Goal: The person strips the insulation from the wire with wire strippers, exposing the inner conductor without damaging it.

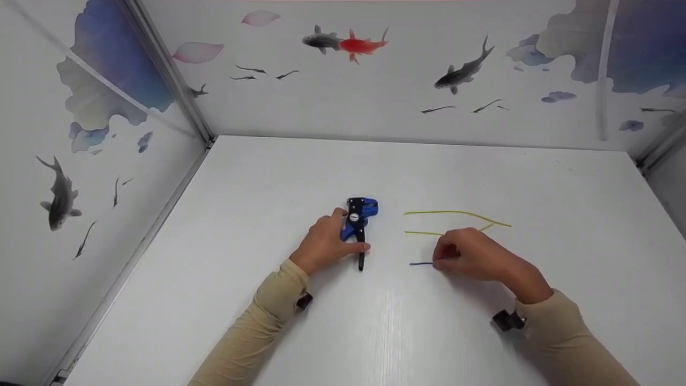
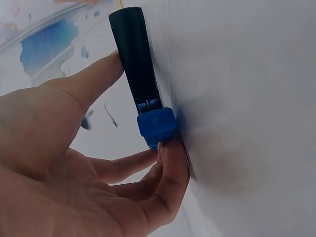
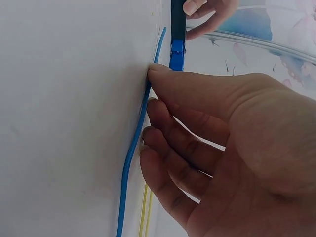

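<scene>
Blue wire (image 3: pixel 127 165) sits pinched by the thumb and fingers of the right hand (image 1: pixel 474 254), close to one end: a short tip pokes out past the pinch toward the left hand (image 1: pixel 324 241), and the longer run trails back beneath the palm. From where I stand, that placing looks meant to leave the tip free; whether the wire touches the white table (image 1: pixel 386 332) under the pinch, I cannot tell. Left of that pinch, well apart from it, the left hand grips a wire stripper (image 1: pixel 360 230), thumb against the black handle, fingers curled at the blue one. Such a hold across both handles probably steadies the tool. Just beyond the right hand lie two yellow wires (image 1: pixel 439 212); the nearer one runs behind the hand, which hides its middle from me, and its right end comes up close to the other. As for containers, I see none: the yellow wires lie loose on the tabletop, perhaps spread out for easy picking.
</scene>
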Available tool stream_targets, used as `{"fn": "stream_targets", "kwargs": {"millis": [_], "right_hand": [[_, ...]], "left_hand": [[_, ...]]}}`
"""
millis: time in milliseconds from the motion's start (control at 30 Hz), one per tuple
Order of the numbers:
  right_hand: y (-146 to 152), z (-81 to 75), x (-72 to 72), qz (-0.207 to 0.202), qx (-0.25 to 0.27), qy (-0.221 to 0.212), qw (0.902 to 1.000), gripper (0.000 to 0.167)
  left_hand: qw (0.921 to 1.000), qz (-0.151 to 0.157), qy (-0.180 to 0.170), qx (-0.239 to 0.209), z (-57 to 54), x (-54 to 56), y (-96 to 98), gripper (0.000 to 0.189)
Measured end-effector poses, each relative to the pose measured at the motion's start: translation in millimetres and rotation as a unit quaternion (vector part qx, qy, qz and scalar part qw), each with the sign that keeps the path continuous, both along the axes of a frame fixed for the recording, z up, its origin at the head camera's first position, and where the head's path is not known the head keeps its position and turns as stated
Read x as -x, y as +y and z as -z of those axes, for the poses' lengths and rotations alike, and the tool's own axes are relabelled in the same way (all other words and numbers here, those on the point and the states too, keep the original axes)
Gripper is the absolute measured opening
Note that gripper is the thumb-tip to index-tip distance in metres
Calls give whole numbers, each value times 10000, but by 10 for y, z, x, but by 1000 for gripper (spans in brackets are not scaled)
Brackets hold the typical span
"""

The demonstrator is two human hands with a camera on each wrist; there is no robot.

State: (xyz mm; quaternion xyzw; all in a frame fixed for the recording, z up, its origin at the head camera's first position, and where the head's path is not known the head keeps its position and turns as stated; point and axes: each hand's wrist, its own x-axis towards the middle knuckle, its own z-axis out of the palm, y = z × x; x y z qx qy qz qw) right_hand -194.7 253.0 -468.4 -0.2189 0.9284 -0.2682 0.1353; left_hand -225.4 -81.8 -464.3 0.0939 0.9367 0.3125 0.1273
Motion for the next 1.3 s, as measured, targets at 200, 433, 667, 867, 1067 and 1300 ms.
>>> {"fn": "stream_targets", "kwargs": {"millis": [200,433,667,867,1067,1300], "right_hand": [[0,-14,20,-37,78,26,10000,7],[-4,18,37,-75,137,1,9999,6],[-13,49,35,-4,116,-136,9998,6],[-27,52,27,12,188,-174,9997,4],[-39,72,10,-64,178,-118,9998,2],[-29,34,2,-126,149,23,9998,9]], "left_hand": [[9995,130,-297,-39,-21,37,-57,89],[9982,216,-563,39,-34,65,-63,100],[9968,287,-735,-95,-13,57,-35,112],[9967,338,-725,-128,2,79,-38,91],[9957,440,-787,-230,15,63,-15,95],[9965,616,-529,-190,44,86,-1,95]]}}
